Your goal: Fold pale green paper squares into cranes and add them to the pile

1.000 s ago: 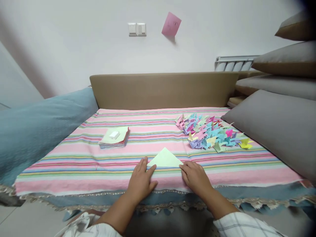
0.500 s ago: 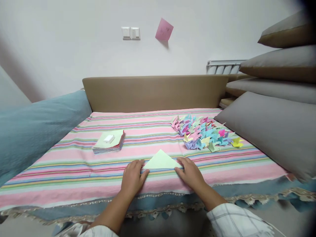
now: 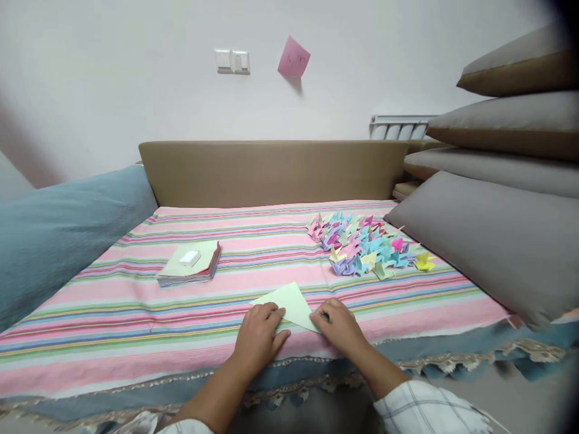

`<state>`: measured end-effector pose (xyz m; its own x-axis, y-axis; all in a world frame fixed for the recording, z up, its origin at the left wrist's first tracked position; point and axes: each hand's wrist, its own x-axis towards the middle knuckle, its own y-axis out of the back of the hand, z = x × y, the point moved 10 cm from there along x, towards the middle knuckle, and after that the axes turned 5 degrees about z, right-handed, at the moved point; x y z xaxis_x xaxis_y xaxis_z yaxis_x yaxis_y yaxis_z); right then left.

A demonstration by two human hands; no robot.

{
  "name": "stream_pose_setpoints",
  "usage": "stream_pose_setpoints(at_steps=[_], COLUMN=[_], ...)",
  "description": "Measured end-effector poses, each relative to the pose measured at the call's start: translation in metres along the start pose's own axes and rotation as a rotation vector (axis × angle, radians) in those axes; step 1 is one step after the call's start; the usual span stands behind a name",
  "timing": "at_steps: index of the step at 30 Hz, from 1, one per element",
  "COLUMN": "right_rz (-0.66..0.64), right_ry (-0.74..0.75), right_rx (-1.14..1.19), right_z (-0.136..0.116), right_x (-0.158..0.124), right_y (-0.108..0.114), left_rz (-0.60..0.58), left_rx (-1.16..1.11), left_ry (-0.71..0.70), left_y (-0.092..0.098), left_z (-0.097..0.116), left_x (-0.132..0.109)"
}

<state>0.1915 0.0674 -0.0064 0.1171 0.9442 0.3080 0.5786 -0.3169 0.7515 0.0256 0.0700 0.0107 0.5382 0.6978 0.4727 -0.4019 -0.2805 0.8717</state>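
Pale green paper (image 3: 289,303), folded into a triangle, is lying flat on the striped bedspread (image 3: 113,313) close to its front edge, roughly midway along it. The sheet is being pinned from both sides: the left hand (image 3: 259,335) is pressing on its near left part with fingers curled flat, and the right hand (image 3: 337,325) is resting on its near right corner, fingertips bent down onto the paper. Neither hand is closed around it; it is being held down, not lifted. The triangle's free point is aiming away toward the headboard, its long edge running left to right between the hands, both about equally near. Farther back left, a stack of coloured paper sheets (image 3: 190,264) is sitting; back right, a heap of folded paper cranes (image 3: 364,247) is lying beside a grey pillow (image 3: 488,241).
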Motion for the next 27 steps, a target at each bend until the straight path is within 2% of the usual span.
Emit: stream_pose_setpoints(at_steps=[5,8,11,14,19,22,27], right_rz=[-0.003,-0.012,-0.017,-0.019,-0.073,-0.071,-0.059], right_ry=[0.064,0.077,0.093,0.13,0.392,0.545,0.691], right_rx=[-0.014,0.08,0.174,0.153,0.01,-0.039,-0.087], right_z=[-0.01,-0.013,-0.02,-0.029,-0.054,-0.067,-0.076], right_x=[-0.006,-0.007,-0.009,-0.013,-0.028,-0.038,-0.044], right_y=[-0.001,-0.003,-0.004,-0.003,-0.011,-0.015,-0.023], left_rz=[0.004,0.014,0.023,0.037,0.057,0.078,0.075], left_rx=[0.059,0.084,0.064,0.026,-0.11,-0.195,-0.297], left_ry=[0.001,0.002,0.002,0.001,-0.025,0.024,0.076], left_y=[-0.002,-0.004,-0.006,-0.007,-0.006,-0.003,-0.005], left_z=[0.003,0.002,-0.001,-0.003,-0.004,-0.011,-0.017], left_x=[-0.002,-0.003,-0.003,-0.004,-0.003,-0.004,-0.006])
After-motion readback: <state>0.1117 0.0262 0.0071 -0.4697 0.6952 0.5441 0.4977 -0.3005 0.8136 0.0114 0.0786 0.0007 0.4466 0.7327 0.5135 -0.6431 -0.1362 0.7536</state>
